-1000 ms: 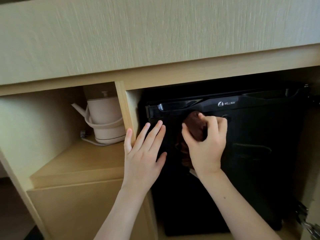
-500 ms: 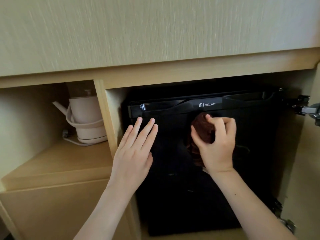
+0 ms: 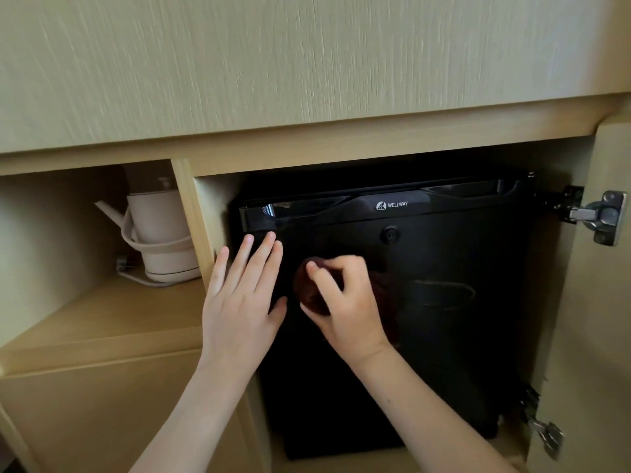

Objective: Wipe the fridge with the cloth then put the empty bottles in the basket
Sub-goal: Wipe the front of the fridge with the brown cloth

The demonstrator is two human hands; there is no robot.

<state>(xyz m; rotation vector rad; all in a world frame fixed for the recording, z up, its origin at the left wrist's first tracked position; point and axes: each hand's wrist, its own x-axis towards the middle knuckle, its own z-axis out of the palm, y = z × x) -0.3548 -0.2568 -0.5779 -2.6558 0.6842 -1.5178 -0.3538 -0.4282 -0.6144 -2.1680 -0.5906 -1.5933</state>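
Note:
A small black fridge (image 3: 461, 319) sits inside a wooden cabinet, its door closed. My right hand (image 3: 345, 302) grips a bunched dark brown cloth (image 3: 309, 290) and presses it against the left part of the fridge door. My left hand (image 3: 240, 298) lies flat and spread on the door's left edge, fingertips just under the glossy top strip. No bottles or basket are in view.
A pale pink electric kettle (image 3: 160, 230) stands on a wooden shelf (image 3: 102, 319) in the left compartment. The cabinet door (image 3: 601, 336) is swung out at the right, with metal hinges (image 3: 604, 216). A broad wooden panel (image 3: 307, 63) overhangs above.
My right hand has dragged the cloth down and to the left across the fridge door, toward my left hand. The camera view has shifted, bringing the right hinge into sight.

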